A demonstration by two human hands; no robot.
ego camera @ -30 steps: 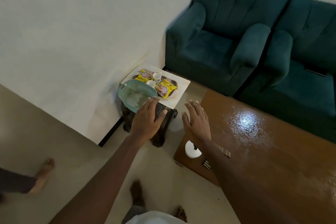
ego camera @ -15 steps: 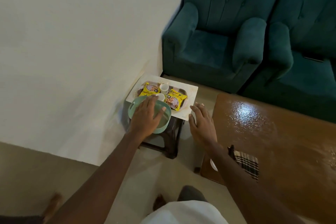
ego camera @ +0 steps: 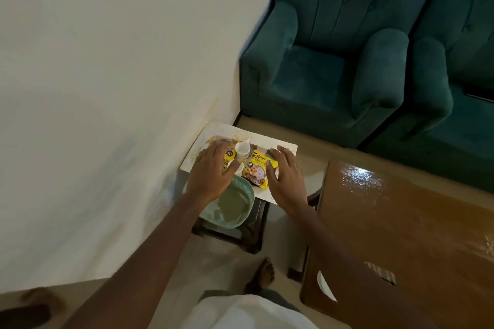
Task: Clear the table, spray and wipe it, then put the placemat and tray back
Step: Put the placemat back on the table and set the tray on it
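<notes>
A small dark stool (ego camera: pixel 251 232) by the wall carries a white placemat (ego camera: pixel 270 141). On the placemat sits a tray, mostly hidden, holding yellow snack packets (ego camera: pixel 257 171) and small white cups (ego camera: pixel 242 148). My left hand (ego camera: pixel 211 171) lies over the tray's left side, fingers spread, thumb beside a cup. At the tray's right edge rests my right hand (ego camera: pixel 286 177), fingers loosely extended next to a packet. A pale green basket (ego camera: pixel 234 207) overhangs the stool's front edge, just below my left wrist. The glossy wooden table (ego camera: pixel 401 227) stands to the right.
Two teal armchairs (ego camera: pixel 328 61) stand behind the stool and table. On the table's near corner lie a checked cloth (ego camera: pixel 381 272) and a white object (ego camera: pixel 324 286). The white wall runs along the left. Another person's foot (ego camera: pixel 29 307) shows at bottom left.
Both hands moved forward past the green basket onto the tray. The left hand left the basket's rim. I stepped closer to the stool.
</notes>
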